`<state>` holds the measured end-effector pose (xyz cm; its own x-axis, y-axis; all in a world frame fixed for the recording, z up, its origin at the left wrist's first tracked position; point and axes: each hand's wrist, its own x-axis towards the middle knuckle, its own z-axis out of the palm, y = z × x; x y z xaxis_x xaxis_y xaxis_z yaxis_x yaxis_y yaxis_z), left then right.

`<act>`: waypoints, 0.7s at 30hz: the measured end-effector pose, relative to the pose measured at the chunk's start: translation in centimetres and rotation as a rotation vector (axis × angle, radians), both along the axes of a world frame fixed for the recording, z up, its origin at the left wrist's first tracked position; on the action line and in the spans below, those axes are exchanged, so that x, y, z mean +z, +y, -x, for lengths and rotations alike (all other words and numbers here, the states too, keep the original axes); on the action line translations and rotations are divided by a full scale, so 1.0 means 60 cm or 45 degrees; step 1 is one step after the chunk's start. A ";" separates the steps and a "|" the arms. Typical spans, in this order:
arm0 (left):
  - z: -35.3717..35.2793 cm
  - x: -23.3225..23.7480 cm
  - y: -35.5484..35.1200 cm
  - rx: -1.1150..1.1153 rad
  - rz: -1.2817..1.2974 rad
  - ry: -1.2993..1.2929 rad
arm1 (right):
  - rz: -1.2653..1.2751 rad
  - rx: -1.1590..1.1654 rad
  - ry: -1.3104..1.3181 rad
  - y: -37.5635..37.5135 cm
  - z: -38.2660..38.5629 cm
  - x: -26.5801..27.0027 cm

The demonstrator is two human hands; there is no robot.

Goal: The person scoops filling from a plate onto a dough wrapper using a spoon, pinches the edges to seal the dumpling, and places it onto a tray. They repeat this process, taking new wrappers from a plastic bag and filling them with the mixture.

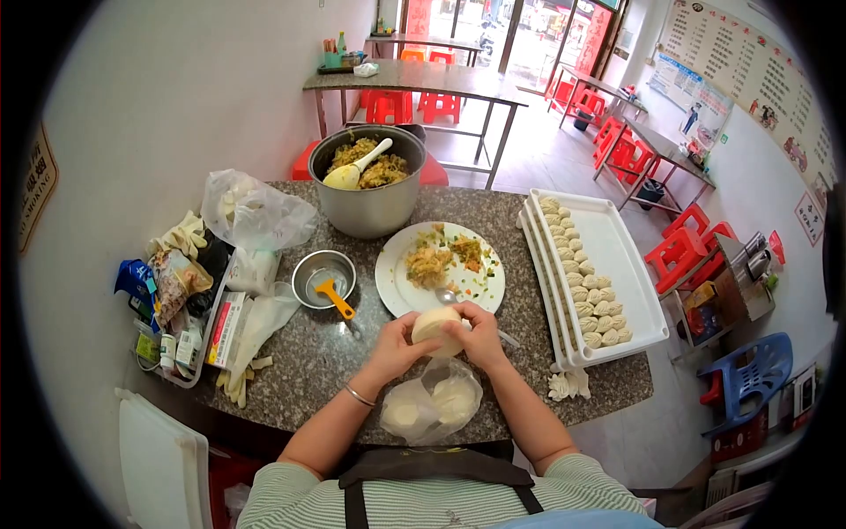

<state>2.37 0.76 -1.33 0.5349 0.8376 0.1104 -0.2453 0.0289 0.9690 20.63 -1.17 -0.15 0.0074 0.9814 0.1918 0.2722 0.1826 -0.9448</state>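
Note:
Between my left hand (398,346) and my right hand (481,339) is a round, pale dough wrapper (435,330), pinched at its edges by the fingers of both. Just beyond it lies a white plate (392,286) with chopped yellowish filling (428,266) and a metal spoon (448,297), whose handle is partly hidden by my right hand. Below my wrists, a clear plastic bag (430,421) holds more round wrappers (455,398). Off to the right, pleated dumplings (582,280) sit in rows on the top white tray (633,300) of a stack.
A large pot (368,207) of filling with a white ladle (357,167) stands behind the plate. Left are a metal bowl (310,264) with an orange-handled tool (335,298), plastic bags (256,212) and a cluttered bin (196,377). A crumpled tissue (568,384) lies near the trays.

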 end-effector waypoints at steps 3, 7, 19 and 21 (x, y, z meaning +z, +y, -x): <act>-0.007 -0.003 -0.003 0.052 0.116 -0.096 | 0.015 -0.049 0.195 0.003 0.002 -0.019; 0.010 -0.008 0.014 -0.022 0.003 -0.002 | -0.002 0.033 0.095 0.001 -0.001 0.001; 0.008 0.002 0.007 0.034 0.026 0.035 | 0.101 0.067 0.232 0.008 -0.006 -0.011; -0.002 0.001 0.004 0.059 0.059 0.009 | 0.104 0.037 0.322 0.007 -0.002 -0.017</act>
